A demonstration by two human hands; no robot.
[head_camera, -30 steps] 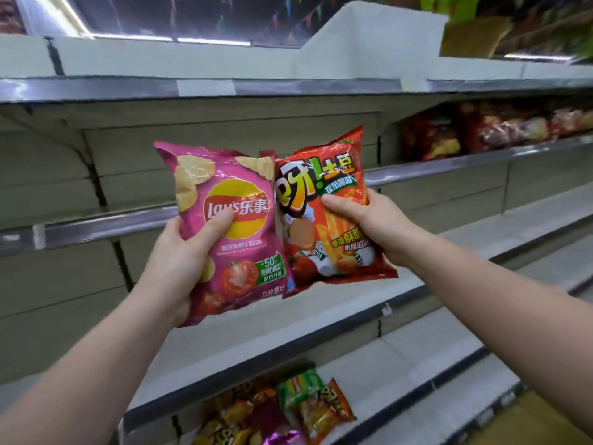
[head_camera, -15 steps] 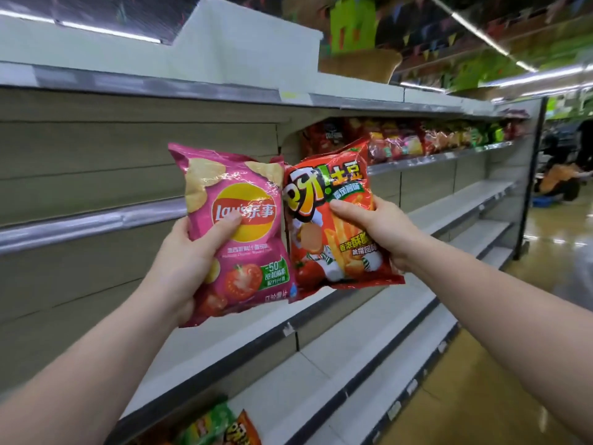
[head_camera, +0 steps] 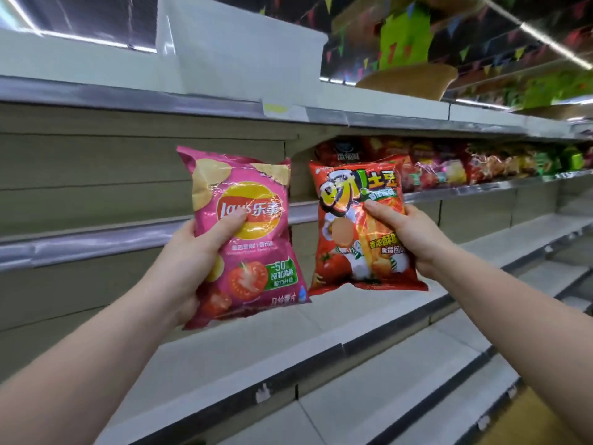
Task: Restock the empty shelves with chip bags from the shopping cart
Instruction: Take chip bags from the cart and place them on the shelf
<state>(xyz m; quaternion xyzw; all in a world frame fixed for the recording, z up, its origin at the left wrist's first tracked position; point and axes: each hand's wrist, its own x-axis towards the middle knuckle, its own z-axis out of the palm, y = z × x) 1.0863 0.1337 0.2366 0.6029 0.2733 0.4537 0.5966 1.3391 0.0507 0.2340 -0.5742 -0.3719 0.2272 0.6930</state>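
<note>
Chip bags fill both hands, held up at chest height in front of the shelving. The left hand [head_camera: 189, 255] grips a pink Lay's tomato chip bag [head_camera: 247, 232] by its left edge, thumb pressed across the yellow logo on the front and the other fingers hidden behind the pack. The right hand [head_camera: 407, 232] grips a red-orange tomato potato snack bag [head_camera: 356, 232] by its right edge, thumb lying across the front just under the big lettering, fingers tucked behind. Both bags stand roughly upright, side by side with a narrow gap between them, neither touching any shelf. Behind the pink bag runs the metal front rail of a bare middle shelf [head_camera: 96, 242], with beige back panels above and below it. Under the bags lies a wide white lower shelf [head_camera: 288, 335] with nothing on the stretch in view, and further steps of shelving drop away toward the lower right. Beyond the red bag, on the same middle level farther down the aisle, a row of stocked snack bags [head_camera: 449, 168] in red, yellow and green stands packed together, blurred at the far end.
</note>
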